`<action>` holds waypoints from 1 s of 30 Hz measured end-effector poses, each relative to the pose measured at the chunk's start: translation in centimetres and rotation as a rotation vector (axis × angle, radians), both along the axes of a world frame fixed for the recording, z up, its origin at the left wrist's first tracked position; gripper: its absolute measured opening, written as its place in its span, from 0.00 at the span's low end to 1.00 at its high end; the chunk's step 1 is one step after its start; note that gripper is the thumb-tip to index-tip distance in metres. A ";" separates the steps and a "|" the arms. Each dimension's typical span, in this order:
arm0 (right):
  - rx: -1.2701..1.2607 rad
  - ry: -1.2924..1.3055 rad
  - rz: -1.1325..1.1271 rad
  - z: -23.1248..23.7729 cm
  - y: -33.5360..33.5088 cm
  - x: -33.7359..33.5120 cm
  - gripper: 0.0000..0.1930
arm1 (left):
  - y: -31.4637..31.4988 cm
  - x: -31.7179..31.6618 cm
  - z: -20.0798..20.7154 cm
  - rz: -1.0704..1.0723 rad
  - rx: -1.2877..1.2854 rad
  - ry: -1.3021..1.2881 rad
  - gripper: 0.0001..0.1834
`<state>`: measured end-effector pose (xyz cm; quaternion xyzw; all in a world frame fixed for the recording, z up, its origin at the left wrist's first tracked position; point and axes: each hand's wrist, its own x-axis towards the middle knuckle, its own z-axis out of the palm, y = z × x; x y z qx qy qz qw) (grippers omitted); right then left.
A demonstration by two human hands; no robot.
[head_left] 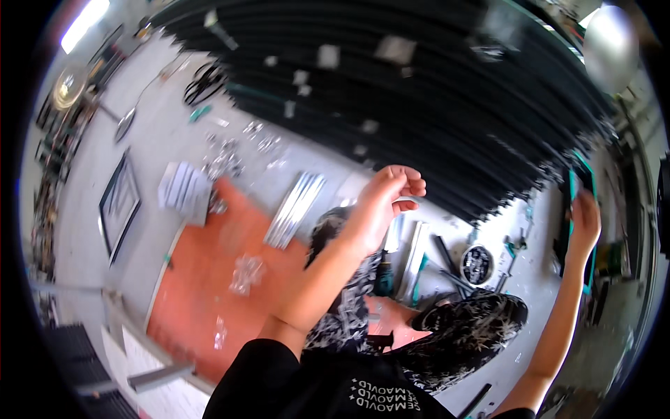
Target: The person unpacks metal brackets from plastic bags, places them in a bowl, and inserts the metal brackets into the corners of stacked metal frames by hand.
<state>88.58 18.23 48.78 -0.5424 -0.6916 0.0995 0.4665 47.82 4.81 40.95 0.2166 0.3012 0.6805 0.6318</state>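
Observation:
My left hand (395, 187) is raised over my knee in front of the stacked black bars. Its fingers are loosely bent and apart, with nothing in them. Far to the right, my right hand (586, 218) reaches out to a dark rectangular frame with teal edges (590, 269). The fingers look closed on the frame's near edge, though they are blurred. Below my left hand, several silvery metal strips (412, 262) lie by my legs. A round white tub (477, 265) of small dark parts stands between my knee and the bars.
A wide stack of long black bars (419, 105) fills the far side. An orange-red sheet (202, 272) covers floor at left, with clear plastic bags (248, 274) and a silvery profile bundle (295, 209) on it. A diamond-angled black frame (120, 208) lies farther left, near white papers (185, 188).

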 end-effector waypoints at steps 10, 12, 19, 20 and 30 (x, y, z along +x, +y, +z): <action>-0.786 -0.244 0.186 -17.0 -7.2 -1.2 0.10 | -16.6 -13.3 -16.7 0.613 -0.716 0.460 0.13; -0.715 -0.324 0.229 -18.3 -6.9 -2.4 0.11 | -18.1 -13.2 -17.2 0.666 -0.676 0.529 0.14; -1.076 -0.571 0.189 -31.5 -7.3 -5.5 0.20 | -9.9 -7.8 -7.6 0.623 -0.174 0.940 0.14; -1.091 -0.546 0.142 -34.8 -7.9 -4.8 0.21 | -8.8 -7.5 -7.2 0.538 -0.206 1.093 0.13; -1.353 -0.497 -0.287 -51.5 -15.5 -11.0 0.37 | -6.2 -5.9 -6.5 0.334 -0.325 1.281 0.12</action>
